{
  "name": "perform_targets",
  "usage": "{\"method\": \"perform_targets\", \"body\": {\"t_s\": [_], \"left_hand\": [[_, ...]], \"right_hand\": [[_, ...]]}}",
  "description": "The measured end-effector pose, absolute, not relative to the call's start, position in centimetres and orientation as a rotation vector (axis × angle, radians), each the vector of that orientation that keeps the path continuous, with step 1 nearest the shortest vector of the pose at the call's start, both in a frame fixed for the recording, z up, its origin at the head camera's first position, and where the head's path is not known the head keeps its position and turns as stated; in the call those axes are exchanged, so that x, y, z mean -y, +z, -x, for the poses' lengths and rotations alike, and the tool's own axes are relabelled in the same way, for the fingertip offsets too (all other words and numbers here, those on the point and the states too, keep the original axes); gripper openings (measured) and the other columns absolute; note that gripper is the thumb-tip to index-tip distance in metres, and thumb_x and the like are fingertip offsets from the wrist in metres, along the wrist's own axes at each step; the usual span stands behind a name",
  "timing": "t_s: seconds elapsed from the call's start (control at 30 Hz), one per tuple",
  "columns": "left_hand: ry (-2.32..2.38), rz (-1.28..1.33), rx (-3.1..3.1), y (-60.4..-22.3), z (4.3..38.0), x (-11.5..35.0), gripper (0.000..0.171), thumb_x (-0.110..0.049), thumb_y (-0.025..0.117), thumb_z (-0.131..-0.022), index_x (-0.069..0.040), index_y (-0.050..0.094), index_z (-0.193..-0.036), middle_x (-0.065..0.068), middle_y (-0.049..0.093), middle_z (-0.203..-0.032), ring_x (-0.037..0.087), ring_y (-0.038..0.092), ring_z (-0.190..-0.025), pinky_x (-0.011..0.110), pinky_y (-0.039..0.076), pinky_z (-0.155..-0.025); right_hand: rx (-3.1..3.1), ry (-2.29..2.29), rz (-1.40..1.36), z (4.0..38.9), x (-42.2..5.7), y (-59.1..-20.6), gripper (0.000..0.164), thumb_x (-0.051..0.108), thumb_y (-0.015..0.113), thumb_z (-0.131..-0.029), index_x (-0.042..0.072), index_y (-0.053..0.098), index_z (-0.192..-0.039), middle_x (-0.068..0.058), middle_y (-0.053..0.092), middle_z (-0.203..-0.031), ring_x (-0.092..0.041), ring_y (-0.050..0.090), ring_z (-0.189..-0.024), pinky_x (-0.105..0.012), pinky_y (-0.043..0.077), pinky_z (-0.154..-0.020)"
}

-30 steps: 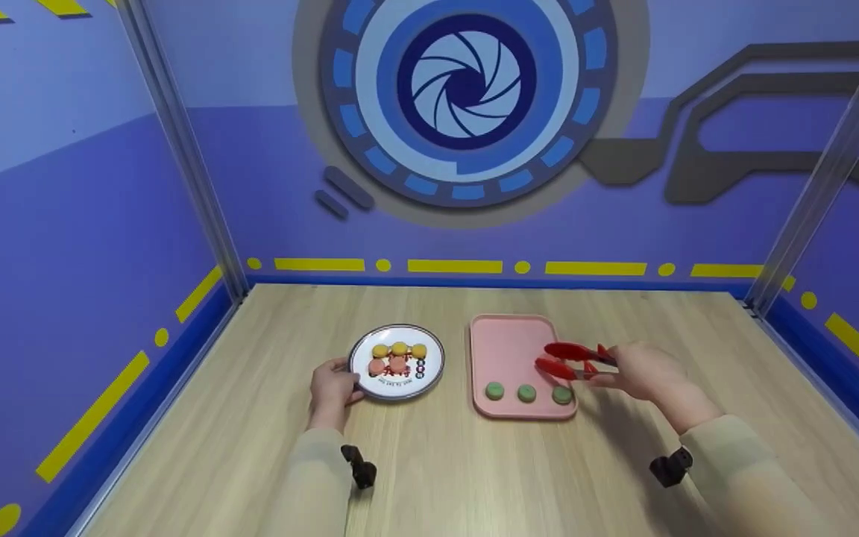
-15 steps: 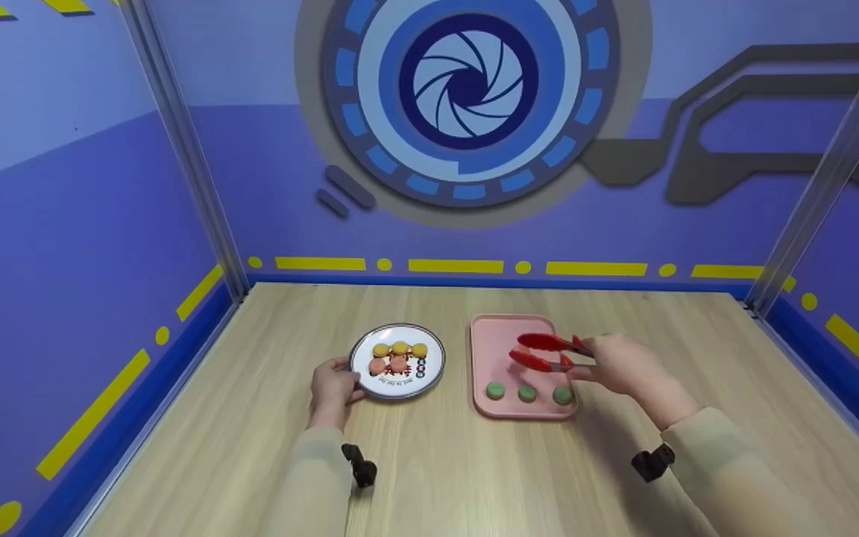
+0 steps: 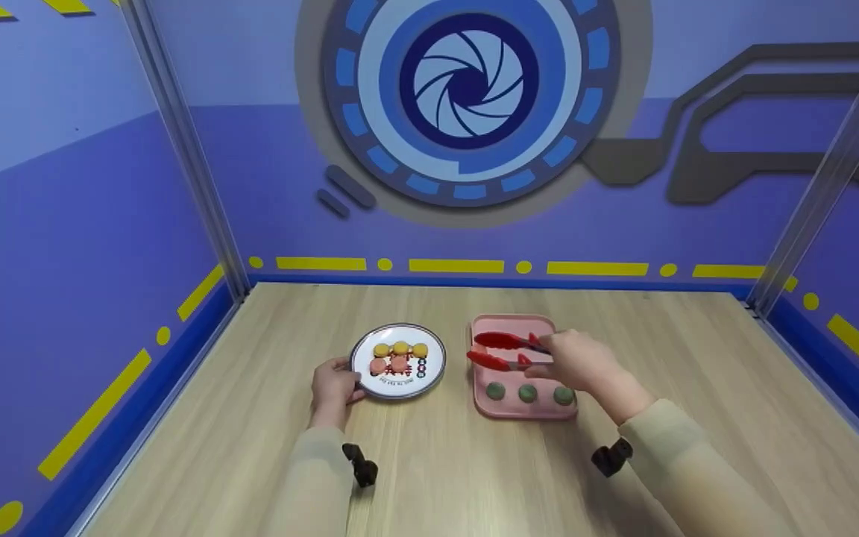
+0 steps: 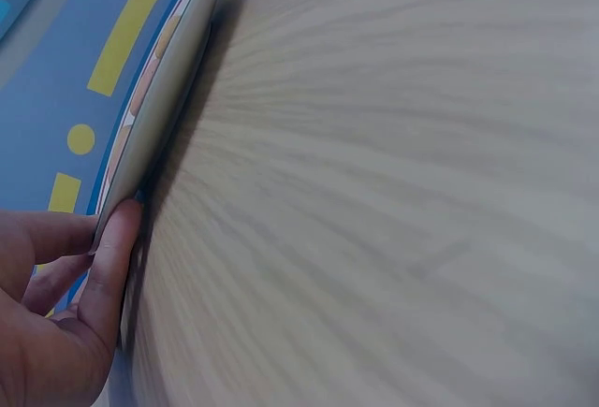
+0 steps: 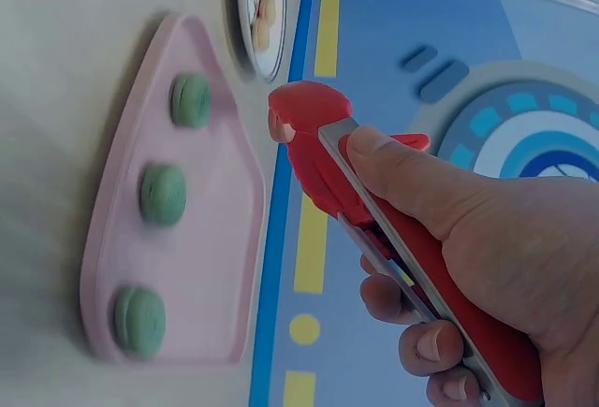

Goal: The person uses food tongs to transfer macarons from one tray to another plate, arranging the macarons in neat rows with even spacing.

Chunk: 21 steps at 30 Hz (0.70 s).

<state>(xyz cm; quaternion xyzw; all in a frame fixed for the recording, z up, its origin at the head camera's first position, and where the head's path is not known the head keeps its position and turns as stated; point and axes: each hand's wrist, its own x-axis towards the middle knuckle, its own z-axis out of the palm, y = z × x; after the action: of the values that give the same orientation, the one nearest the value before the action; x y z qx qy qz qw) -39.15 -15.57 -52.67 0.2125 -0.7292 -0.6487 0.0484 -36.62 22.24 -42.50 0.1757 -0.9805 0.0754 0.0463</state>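
Note:
My left hand (image 3: pixel 334 386) pinches the left rim of a round white plate (image 3: pixel 400 332); in the left wrist view its underside (image 4: pixel 168 98) shows. On the plate lie a row of three yellow macarons (image 3: pixel 401 348) and two pink macarons (image 3: pixel 378 365) in front of them. My right hand (image 3: pixel 582 362) grips red-tipped tongs (image 3: pixel 502 341) above the pink tray (image 3: pixel 511 410). Between the tong tips, the right wrist view shows a pink macaron (image 5: pixel 279 128), partly hidden. Three green macarons (image 3: pixel 527 393) line the tray's near end.
Plate and tray are side by side on a light wooden table (image 3: pixel 429 462), a narrow gap between them. Purple-blue printed walls (image 3: pixel 265 186) enclose the back and both sides, with metal posts (image 3: pixel 198 171) at the corners.
The right hand has carried the tongs and pink macaron leftward, from the tray's right side to its left edge. The left hand and plate have stayed in place.

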Motion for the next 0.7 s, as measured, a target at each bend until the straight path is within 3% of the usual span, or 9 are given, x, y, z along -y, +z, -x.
{"method": "perform_targets", "body": {"t_s": [0.3,0.7], "left_hand": [[-1.967,-0.647,2.241,-52.9,39.5,15.8,0.051,0.010,0.054,-0.088,0.008,0.056,-0.139,0.031,0.057,-0.141,0.017,0.068,-0.083,0.023,0.063,-0.061],[-1.969,-0.675,2.257,-52.9,39.6,15.9,0.051,0.009,0.055,-0.089,0.005,0.057,-0.140,0.029,0.058,-0.142,0.015,0.069,-0.079,0.023,0.063,-0.061]], "right_hand": [[2.967,0.221,-0.569,36.7,-18.8,-42.9,0.041,0.046,0.084,-0.082,0.011,0.075,-0.101,-0.002,0.071,-0.080,-0.015,0.057,-0.062,-0.035,0.064,-0.063],[3.044,0.255,-0.550,37.6,-14.9,-43.5,0.038,0.042,0.085,-0.082,0.011,0.077,-0.102,-0.004,0.076,-0.085,-0.017,0.064,-0.070,-0.036,0.065,-0.078]]}}
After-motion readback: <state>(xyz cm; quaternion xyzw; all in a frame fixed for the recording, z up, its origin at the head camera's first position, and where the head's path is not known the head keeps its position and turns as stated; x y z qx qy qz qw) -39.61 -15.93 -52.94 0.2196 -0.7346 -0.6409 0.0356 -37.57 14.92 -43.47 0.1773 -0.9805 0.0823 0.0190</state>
